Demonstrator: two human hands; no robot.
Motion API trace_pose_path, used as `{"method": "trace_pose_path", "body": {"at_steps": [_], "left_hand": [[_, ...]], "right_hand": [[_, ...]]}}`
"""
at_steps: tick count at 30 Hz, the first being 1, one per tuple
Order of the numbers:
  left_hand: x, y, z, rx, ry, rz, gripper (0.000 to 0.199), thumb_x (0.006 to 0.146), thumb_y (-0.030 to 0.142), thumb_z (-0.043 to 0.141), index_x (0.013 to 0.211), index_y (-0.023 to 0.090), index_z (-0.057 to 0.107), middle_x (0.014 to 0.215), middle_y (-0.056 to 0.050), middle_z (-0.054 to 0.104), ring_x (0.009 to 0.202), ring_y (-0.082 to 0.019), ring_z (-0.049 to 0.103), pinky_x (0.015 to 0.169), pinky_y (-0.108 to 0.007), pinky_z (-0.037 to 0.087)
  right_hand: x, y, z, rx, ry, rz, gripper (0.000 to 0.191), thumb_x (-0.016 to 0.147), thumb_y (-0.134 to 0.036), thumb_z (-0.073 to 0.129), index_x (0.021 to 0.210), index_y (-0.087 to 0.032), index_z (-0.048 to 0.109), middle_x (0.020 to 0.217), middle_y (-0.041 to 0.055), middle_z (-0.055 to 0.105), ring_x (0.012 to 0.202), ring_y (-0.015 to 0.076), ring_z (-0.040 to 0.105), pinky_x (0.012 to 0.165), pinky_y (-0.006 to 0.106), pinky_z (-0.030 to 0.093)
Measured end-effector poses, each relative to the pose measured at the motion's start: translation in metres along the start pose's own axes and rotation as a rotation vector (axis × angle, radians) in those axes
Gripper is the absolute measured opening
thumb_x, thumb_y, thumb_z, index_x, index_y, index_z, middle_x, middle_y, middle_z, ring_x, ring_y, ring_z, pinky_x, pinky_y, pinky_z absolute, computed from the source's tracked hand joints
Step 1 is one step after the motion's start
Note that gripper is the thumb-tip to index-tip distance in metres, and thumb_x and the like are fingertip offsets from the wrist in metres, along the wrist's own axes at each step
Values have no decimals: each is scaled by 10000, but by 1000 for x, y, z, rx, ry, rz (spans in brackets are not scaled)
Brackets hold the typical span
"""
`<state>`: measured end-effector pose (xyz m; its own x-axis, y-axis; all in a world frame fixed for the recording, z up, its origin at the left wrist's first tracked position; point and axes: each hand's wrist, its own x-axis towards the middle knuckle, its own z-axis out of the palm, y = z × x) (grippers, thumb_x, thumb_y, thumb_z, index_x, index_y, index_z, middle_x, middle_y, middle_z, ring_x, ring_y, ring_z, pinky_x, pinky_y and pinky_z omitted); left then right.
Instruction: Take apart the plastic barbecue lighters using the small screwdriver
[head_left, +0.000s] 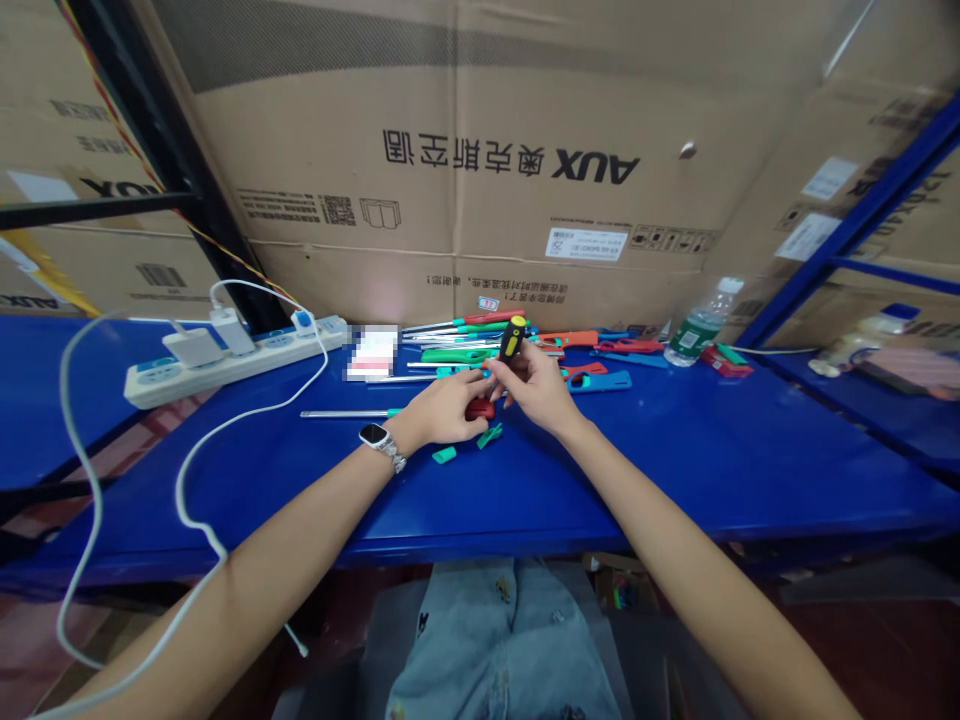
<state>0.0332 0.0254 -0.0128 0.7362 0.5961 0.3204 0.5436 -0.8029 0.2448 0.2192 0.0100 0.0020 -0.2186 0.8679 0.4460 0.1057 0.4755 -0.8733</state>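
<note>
My right hand (541,388) grips a screwdriver (512,341) with a black and yellow handle, its handle end tilted up and its tip hidden by my fingers. Beneath my left hand (446,407), a long-nosed lighter (345,413) lies on the blue table, held down by curled fingers; its metal tube points left and part of its red body shows. Two small green plastic pieces, a short one (444,455) and a forked one (490,436), lie just in front. Behind my hands is a pile of similar lighters, among them a green one (457,356) and a blue one (615,382).
A white power strip (247,356) with plugged chargers stands at the left, and a white cable (184,470) loops over the table edge. A water bottle (697,325) and a small red box (726,362) stand right. Cardboard (450,210) walls the back.
</note>
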Motion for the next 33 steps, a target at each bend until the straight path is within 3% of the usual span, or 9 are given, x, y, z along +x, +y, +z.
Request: {"method": "trace_pose_path", "body": {"at_steps": [3,6,11,14,17,23,27,30,33], "left_hand": [[0,-5,-1,-101,90,-3,292,829,243,564,1099,157,638,1116,-132,652,1036,-282,623,896,-447,531],[1,-9,-6,-259,293,-62,198,845,230,559,1019,171,631,1000,-106,676,938,-237,628,846,-409,538],[16,0,-30,-560,526,-122,352,936,408,594,1209,190,634,1217,-126,701,1033,-220,661,850,-370,549],[32,9,-49,-679,444,-60,343,951,429,589,1177,187,678,1157,-110,734,1078,-228,672,868,-367,551],[45,13,-60,-678,353,-11,273,900,400,664,1026,162,711,1006,-89,745,951,-205,687,804,-340,547],[54,17,-45,-620,628,-82,333,737,384,841,833,176,600,808,-18,657,754,-143,617,706,-295,508],[49,21,-40,-569,643,-67,261,847,385,747,1003,194,661,979,-57,711,889,-164,642,768,-298,521],[44,22,-44,-625,508,-21,270,981,384,563,1147,203,678,1050,-76,728,945,-175,664,779,-298,532],[42,19,-45,-659,533,-45,235,968,369,595,1090,193,690,966,-62,728,893,-173,674,734,-289,534]], "right_hand": [[5,-1,0,27,-17,11,394,813,-570,749,902,-225,580,710,6,659,583,192,669,463,310,528],[10,-1,1,53,10,42,459,719,-583,815,814,-222,548,656,-18,621,546,179,645,462,312,538],[13,2,1,61,47,29,520,672,-537,864,786,-251,445,652,-42,605,530,182,653,463,313,539],[13,0,-3,37,-38,12,456,732,-536,820,787,-246,472,674,-21,630,569,187,660,502,324,548],[11,-3,-6,3,-102,5,377,789,-523,770,899,-231,559,780,21,686,621,192,663,555,348,567],[12,6,5,-52,92,-13,394,770,-510,788,899,-250,522,642,-33,562,594,195,637,519,328,536],[18,8,6,-6,112,25,461,736,-581,789,788,-246,477,660,-25,592,601,185,649,540,331,553],[22,2,-1,20,0,46,469,731,-599,789,769,-234,498,672,-7,636,617,187,660,539,323,554],[26,-5,-6,33,-104,43,420,744,-565,792,830,-218,572,727,16,684,655,190,672,540,311,550]]}}
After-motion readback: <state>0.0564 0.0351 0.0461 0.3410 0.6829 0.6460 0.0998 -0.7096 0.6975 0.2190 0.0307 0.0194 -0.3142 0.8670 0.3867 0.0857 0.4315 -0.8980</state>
